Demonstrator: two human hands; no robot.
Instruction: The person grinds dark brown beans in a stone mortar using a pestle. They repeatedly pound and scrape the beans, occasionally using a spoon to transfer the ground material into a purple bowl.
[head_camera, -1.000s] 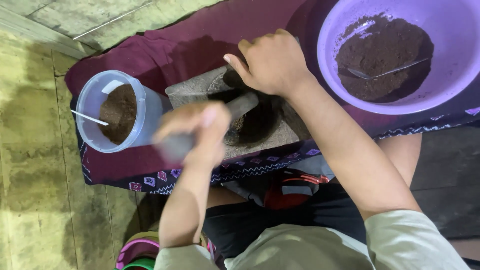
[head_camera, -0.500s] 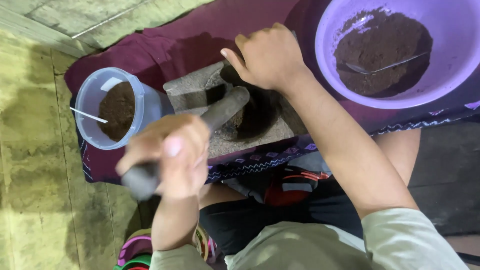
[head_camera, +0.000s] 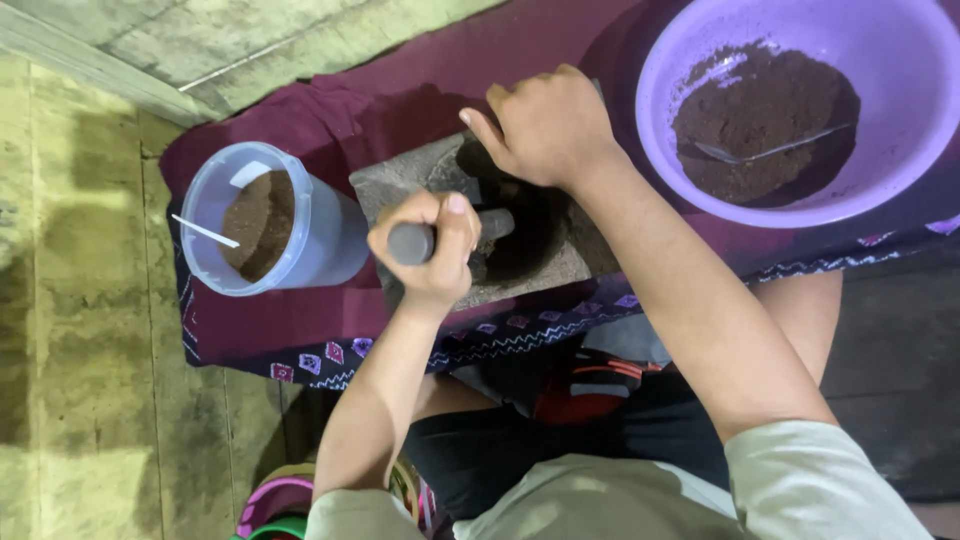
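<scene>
Grey stone fills the middle of the frame: a block-shaped stone mortar (head_camera: 420, 190) sits on a dark maroon cloth (head_camera: 380, 100), and its round hollow is dark with ground matter. We see the left hand (head_camera: 428, 248) just left of centre, its fingers wrapped tight around a grey stone pestle (head_camera: 412, 243) — the blunt end points toward the lens, and the far end dips toward the hollow. The right hand (head_camera: 545, 125) rests at the upper edge of the mortar, fingers curled loosely over its far rim; whether it grips anything we cannot tell, since the palm faces away.

At the left of the frame, beside the mortar and on the same cloth, stands a clear plastic jar (head_camera: 320, 245) with brown powder (head_camera: 258, 215) inside and a thin white spoon handle (head_camera: 205, 231) leaning across its mouth. In the upper right sits a purple plastic basin (head_camera: 900, 170) holding a heap of darker brown powder (head_camera: 770, 120), with a metal spoon (head_camera: 770, 150) lying on the heap.

The cloth has a patterned border (head_camera: 480, 335) of small diamonds and zigzags running along its lower edge — below it our knees and dark shorts (head_camera: 560, 460) show, with a pale green sleeve (head_camera: 820, 480) at the lower right. Worn yellowish concrete floor (head_camera: 80, 350) takes up the left side.
</scene>
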